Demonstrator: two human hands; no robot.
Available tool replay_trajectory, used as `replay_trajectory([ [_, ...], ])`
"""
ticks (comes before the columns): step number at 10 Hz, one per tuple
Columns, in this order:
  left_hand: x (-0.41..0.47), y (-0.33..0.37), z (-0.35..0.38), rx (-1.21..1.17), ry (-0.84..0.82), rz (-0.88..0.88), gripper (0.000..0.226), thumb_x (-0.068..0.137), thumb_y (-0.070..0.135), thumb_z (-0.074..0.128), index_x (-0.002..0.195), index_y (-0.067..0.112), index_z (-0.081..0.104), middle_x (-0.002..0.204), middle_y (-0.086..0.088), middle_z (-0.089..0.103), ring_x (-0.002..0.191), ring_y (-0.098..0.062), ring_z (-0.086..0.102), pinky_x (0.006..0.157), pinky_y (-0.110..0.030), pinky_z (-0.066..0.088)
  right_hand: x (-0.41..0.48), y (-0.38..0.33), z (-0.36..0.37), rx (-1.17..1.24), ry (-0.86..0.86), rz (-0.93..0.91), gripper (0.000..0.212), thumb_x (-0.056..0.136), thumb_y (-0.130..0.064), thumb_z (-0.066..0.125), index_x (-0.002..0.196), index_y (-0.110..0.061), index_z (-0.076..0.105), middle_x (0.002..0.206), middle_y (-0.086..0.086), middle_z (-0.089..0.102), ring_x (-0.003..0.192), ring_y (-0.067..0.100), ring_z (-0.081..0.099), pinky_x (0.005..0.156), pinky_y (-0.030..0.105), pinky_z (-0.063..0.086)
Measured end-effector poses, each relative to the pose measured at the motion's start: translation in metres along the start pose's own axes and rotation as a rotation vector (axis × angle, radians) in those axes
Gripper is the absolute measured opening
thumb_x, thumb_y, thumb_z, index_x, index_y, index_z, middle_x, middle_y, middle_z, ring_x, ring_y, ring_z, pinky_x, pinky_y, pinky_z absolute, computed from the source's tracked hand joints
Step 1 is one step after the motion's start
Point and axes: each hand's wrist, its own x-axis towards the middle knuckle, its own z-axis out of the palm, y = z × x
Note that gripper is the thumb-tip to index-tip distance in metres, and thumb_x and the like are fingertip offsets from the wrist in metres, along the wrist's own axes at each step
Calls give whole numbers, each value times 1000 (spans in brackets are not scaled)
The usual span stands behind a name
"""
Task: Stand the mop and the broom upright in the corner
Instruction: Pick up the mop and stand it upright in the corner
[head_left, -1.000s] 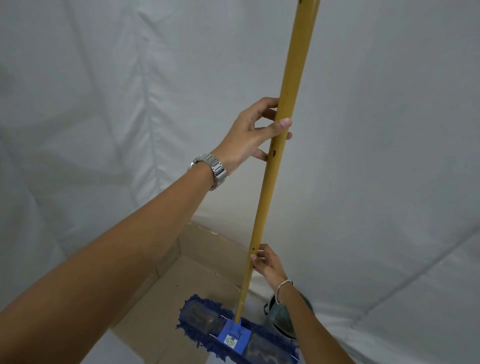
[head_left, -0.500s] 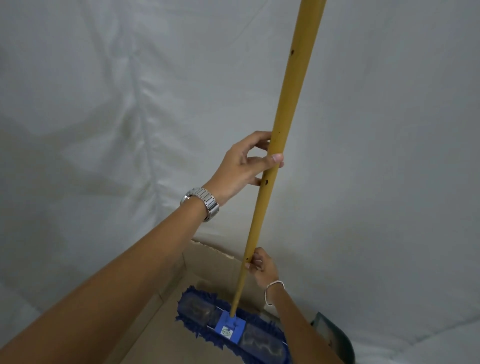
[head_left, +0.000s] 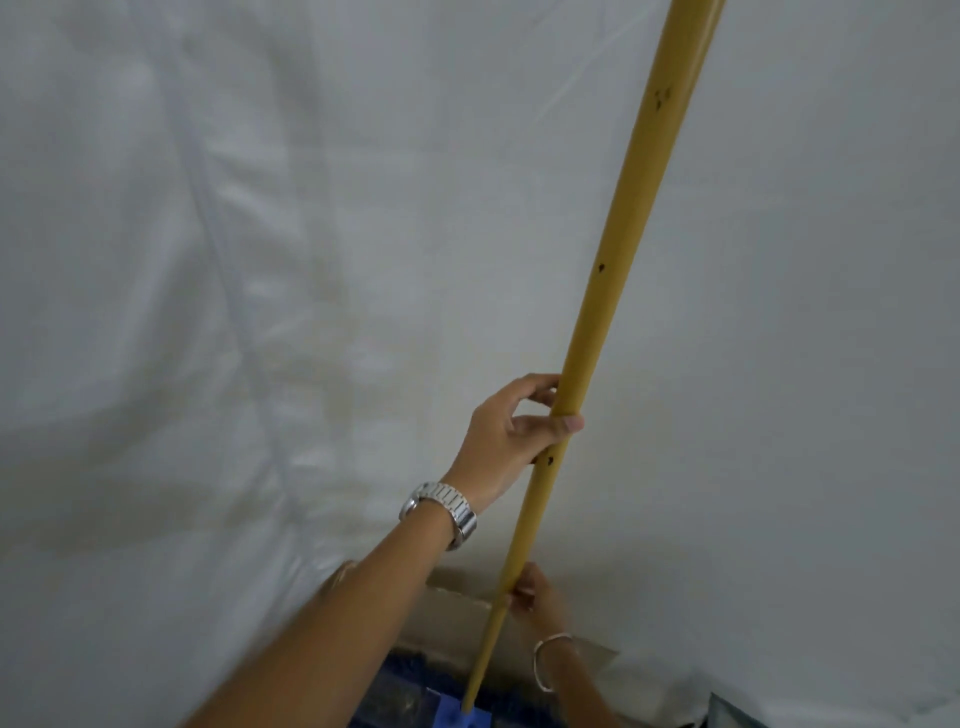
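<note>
The mop has a long yellow handle (head_left: 608, 291) that rises steeply from the bottom centre to the top right, leaning toward the white sheeted wall. Its blue head (head_left: 415, 701) is only partly visible at the bottom edge. My left hand (head_left: 511, 434), with a metal watch on the wrist, is wrapped around the handle at mid height. My right hand (head_left: 535, 595), with a thin bracelet, grips the handle lower down, close to the head. No broom is in view.
White sheeting (head_left: 260, 260) covers both walls of the corner. A strip of beige floor or skirting (head_left: 447, 618) shows behind the mop head. A dark greenish object (head_left: 737, 714) peeks in at the bottom right.
The view has tilted upward, so both hands and the mop head sit lower in the frame. Both hands keep their grip on the handle, which stands closer to the wall.
</note>
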Motion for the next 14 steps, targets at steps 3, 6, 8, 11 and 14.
replay_trajectory([
  [3, 50, -74, -19, 48, 91, -66, 38, 76, 15, 72, 112, 13, 61, 90, 8, 63, 72, -14, 68, 68, -41, 60, 54, 31, 42, 78, 132, 222, 26, 86, 4, 48, 92, -20, 42, 71, -15, 42, 87, 19, 47, 56, 13, 41],
  [6, 76, -76, 3, 72, 134, -64, 39, 71, 16, 77, 108, 10, 66, 81, 7, 67, 70, -16, 69, 64, -39, 61, 64, 16, 25, 16, 176, 236, 15, 87, -1, 46, 97, -14, 45, 97, 12, 53, 85, 28, 55, 84, 43, 51],
  [8, 77, -77, 26, 124, 116, -19, 42, 72, 19, 76, 111, 10, 64, 101, -9, 70, 81, -24, 70, 67, -41, 60, 59, 16, 7, 34, 180, 255, 24, 88, -4, 47, 111, -4, 50, 67, -3, 47, 76, 23, 51, 74, 37, 49],
  [11, 47, -93, 18, 192, 221, 59, 59, 75, 24, 73, 128, 21, 48, 118, -1, 60, 106, -9, 55, 63, 4, 43, 34, 22, -14, 67, 134, 308, 40, 85, 3, 53, 123, -1, 44, 111, 25, 52, 98, 35, 52, 74, 17, 52],
  [14, -20, -103, -7, 858, 8, 0, 57, 94, 45, 33, 143, 17, 27, 146, -8, 40, 134, -26, 38, 111, -43, 28, -45, 6, -76, -234, 262, 134, 40, 90, -17, 51, 129, -17, 40, 134, 9, 47, 118, 28, 50, 99, 40, 45],
])
